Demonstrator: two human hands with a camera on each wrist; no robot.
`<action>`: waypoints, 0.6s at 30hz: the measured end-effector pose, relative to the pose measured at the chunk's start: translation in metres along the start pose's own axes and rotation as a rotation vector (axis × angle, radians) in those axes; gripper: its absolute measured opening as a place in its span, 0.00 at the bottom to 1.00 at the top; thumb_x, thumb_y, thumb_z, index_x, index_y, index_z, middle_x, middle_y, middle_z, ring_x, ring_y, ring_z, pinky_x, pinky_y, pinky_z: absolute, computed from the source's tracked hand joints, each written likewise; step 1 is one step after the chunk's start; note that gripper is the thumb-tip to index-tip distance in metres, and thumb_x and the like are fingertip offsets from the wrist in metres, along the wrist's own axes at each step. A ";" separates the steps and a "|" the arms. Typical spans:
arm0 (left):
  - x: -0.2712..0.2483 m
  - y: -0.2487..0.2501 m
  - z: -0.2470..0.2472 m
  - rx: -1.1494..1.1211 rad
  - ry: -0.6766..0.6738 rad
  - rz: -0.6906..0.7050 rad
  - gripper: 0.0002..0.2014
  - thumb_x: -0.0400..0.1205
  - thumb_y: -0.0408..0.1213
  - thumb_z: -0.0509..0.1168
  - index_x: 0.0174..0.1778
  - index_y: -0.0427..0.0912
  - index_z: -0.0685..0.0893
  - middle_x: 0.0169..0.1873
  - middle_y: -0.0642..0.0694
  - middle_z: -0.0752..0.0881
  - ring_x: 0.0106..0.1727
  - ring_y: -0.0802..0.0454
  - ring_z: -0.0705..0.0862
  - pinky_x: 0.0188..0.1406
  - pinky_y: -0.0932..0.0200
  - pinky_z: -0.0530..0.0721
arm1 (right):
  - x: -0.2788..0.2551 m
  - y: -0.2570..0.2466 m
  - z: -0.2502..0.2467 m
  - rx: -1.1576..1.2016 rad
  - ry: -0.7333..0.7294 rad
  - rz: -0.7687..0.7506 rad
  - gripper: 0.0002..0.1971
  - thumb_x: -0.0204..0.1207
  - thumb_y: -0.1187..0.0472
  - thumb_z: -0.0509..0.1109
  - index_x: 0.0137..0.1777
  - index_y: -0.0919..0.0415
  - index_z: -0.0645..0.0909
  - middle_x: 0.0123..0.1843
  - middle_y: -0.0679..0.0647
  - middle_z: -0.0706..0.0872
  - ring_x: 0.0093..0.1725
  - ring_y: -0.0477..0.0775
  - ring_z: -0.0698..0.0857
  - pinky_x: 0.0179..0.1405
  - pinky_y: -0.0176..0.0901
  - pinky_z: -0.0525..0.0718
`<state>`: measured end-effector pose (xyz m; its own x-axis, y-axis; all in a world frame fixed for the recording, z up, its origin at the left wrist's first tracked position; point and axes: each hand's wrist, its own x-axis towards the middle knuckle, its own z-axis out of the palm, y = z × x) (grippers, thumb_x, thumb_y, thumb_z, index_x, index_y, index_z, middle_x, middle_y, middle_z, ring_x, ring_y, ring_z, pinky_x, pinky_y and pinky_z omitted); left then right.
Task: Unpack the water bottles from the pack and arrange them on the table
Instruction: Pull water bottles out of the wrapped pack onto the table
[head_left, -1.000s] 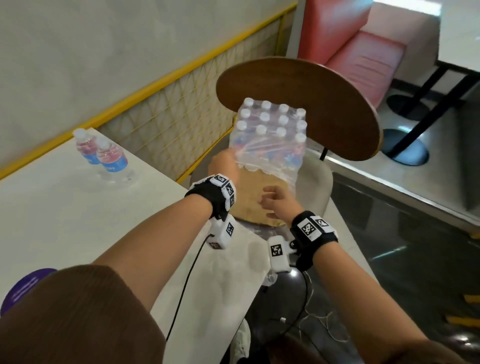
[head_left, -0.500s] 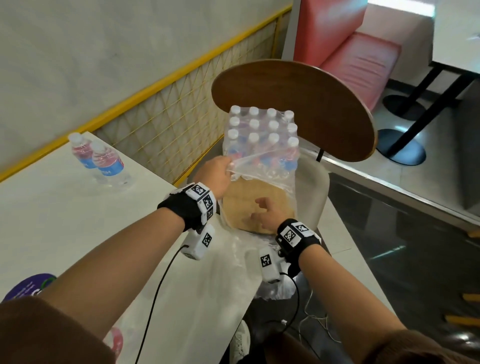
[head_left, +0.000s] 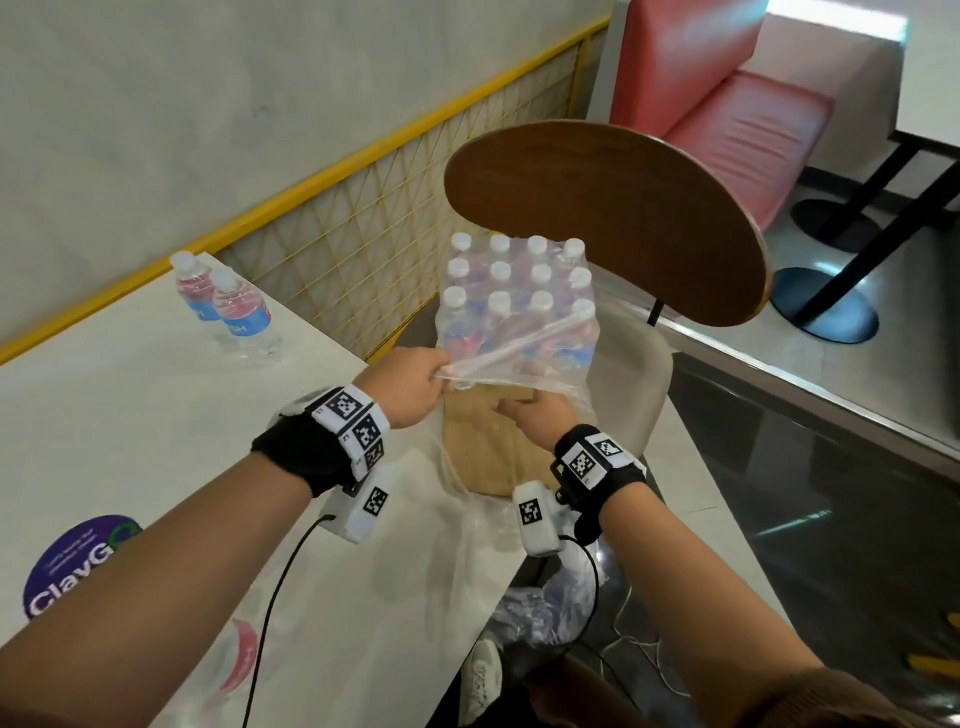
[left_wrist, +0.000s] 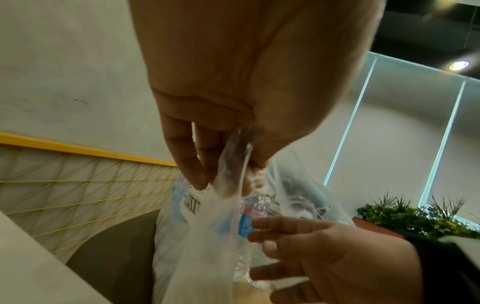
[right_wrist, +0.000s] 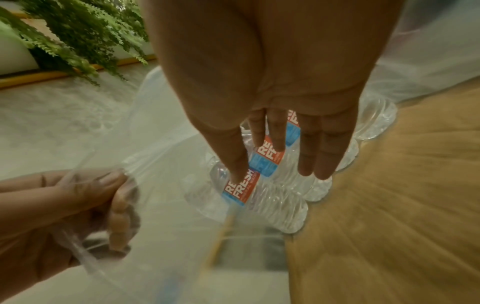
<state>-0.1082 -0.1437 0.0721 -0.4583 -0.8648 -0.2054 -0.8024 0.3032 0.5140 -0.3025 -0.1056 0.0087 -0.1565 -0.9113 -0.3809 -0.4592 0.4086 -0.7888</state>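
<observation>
A shrink-wrapped pack of several water bottles (head_left: 514, 306) with white caps stands on a chair seat (head_left: 483, 447) beside the white table (head_left: 130, 415). My left hand (head_left: 415, 387) pinches the torn clear wrap (left_wrist: 228, 170) and holds it pulled up and towards me. My right hand (head_left: 537, 415) reaches under the lifted film with straight fingers (right_wrist: 322, 152) towards the nearest bottles (right_wrist: 249, 185), which carry red and blue labels. It holds nothing. Two bottles (head_left: 234, 312) stand on the table's far left corner.
The chair's curved wooden back (head_left: 623, 218) rises behind the pack. A yellow mesh rail (head_left: 363, 249) runs along the wall to the left. A purple sticker (head_left: 78, 566) lies on the near table. Crumpled plastic (head_left: 540, 618) sits below the table edge. Red bench (head_left: 727, 104) at far right.
My left hand has taken hold of the wrap and pulled it back, opening the pack's front. My right hand has slipped in under the film towards the bottles.
</observation>
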 end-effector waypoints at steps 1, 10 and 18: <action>-0.002 -0.001 0.003 -0.023 -0.001 -0.004 0.08 0.82 0.34 0.57 0.43 0.36 0.81 0.40 0.35 0.86 0.43 0.34 0.83 0.44 0.45 0.82 | 0.002 0.000 0.000 0.007 -0.018 -0.004 0.17 0.76 0.55 0.71 0.64 0.57 0.81 0.58 0.52 0.85 0.56 0.50 0.80 0.54 0.40 0.75; 0.003 0.001 0.041 -0.166 0.152 -0.074 0.12 0.84 0.40 0.61 0.57 0.36 0.81 0.50 0.41 0.82 0.51 0.43 0.82 0.47 0.58 0.74 | 0.018 -0.040 -0.005 -0.239 -0.039 -0.082 0.16 0.85 0.62 0.58 0.69 0.67 0.75 0.68 0.63 0.77 0.72 0.61 0.72 0.69 0.37 0.63; 0.000 0.000 0.039 -0.206 0.140 -0.161 0.12 0.83 0.44 0.63 0.55 0.40 0.81 0.48 0.43 0.85 0.50 0.43 0.84 0.51 0.53 0.80 | 0.050 -0.044 -0.023 -0.515 -0.073 -0.134 0.22 0.82 0.68 0.61 0.76 0.71 0.66 0.79 0.65 0.67 0.79 0.61 0.66 0.74 0.40 0.62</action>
<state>-0.1231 -0.1280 0.0392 -0.2625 -0.9463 -0.1885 -0.7593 0.0820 0.6456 -0.3102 -0.1705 0.0360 -0.0147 -0.9402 -0.3402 -0.8433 0.1945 -0.5011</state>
